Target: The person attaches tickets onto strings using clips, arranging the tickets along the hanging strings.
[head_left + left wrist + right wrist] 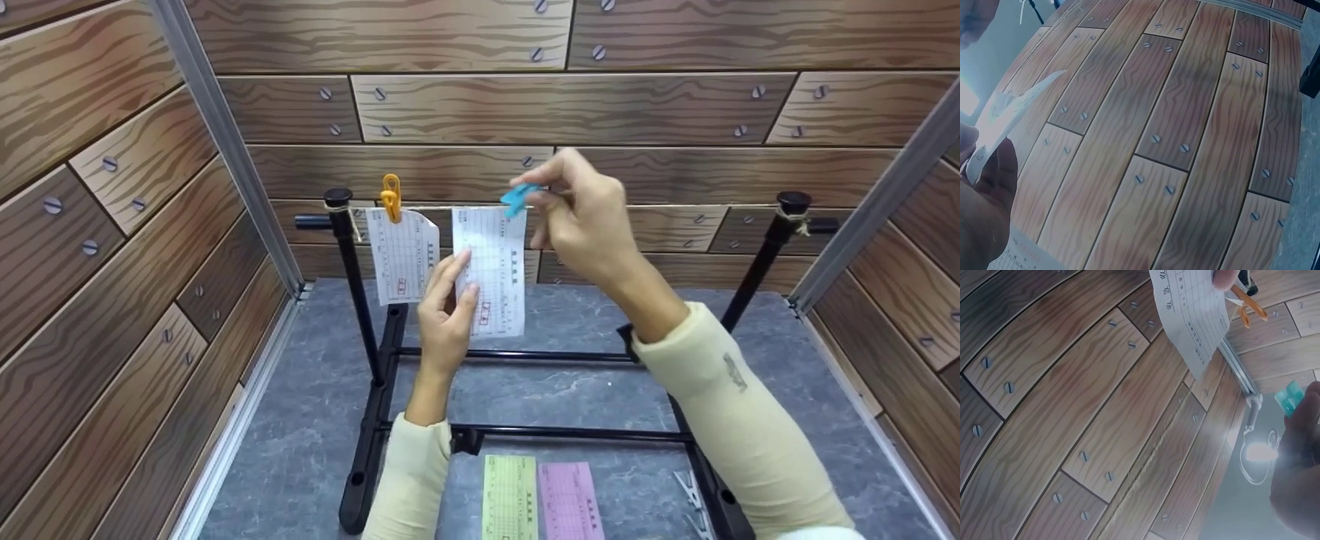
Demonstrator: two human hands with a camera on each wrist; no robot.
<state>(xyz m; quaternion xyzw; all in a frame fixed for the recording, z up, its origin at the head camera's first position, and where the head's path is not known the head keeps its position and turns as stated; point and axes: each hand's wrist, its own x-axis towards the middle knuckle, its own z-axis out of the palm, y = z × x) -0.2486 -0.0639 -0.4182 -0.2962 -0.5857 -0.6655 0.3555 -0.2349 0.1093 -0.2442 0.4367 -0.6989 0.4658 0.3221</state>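
In the head view my left hand (444, 319) pinches a white printed form slip (499, 259) and holds it upright, its top edge level with a thin string (675, 206). My right hand (589, 221) pinches a blue clothespin (517, 199) by the slip's upper right corner; whether they touch, I cannot tell. The right wrist view shows the clothespin (1290, 398) apart from the slip (1193, 320). In the left wrist view, fingers and thumb lie on both sides of the slip (1008, 121). To the left, an orange clothespin (391, 196) holds another white slip (397, 259) on the string.
Two black posts (352, 289) of a rack carry the string. A green slip (510, 495) and a pink slip (570, 499) lie on the grey tabletop (300, 450) in front. Light-coloured clothespins (688, 491) lie near the rack's right foot. Wood-patterned panels (480, 109) surround the table.
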